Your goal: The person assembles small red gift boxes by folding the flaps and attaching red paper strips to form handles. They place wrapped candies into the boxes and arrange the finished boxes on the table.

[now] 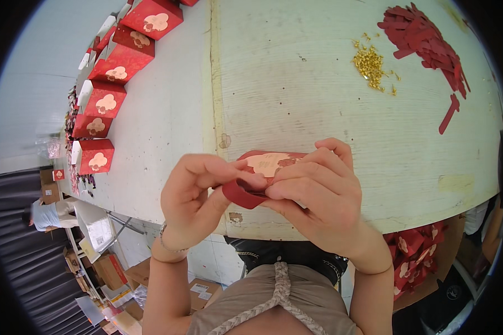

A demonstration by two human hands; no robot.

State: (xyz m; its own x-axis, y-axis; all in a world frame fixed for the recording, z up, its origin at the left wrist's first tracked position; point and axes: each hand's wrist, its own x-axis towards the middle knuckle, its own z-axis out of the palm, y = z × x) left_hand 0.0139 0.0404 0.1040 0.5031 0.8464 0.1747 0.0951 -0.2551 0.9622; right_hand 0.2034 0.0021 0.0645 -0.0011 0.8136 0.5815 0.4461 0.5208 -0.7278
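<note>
Both hands meet just below the picture's centre, over the near edge of the white surface (296,100). The left hand (193,195) has its grip pressed together: thumb and forefinger pinch the left end of a small red paper piece (246,195), a folded item with a pale floral emblem on its upper face. The right hand (313,195) closes on the same piece from the 3 o'clock side, its fingers curled over the top and the thumb tucked beneath, so the grip there is also pinched shut on the paper. The red paper piece sits between the two hands, lifted slightly off the surface, its emblem side showing between the knuckles. A thin bracelet (170,245) circles the left wrist.

Further out, at about 1 o'clock, a small heap of gold fasteners (370,64) lies on the surface, and just beyond it toward 2 o'clock a pile of red paper strips (425,39), one strip trailing apart from the rest. At 10 to 11 o'clock a row of finished red boxes (109,100) with the same pale emblem runs along the far left edge. Below the surface at 4 o'clock more red pieces fill a carton (416,262). At 8 o'clock, cardboard boxes (112,271) stand on the floor.
</note>
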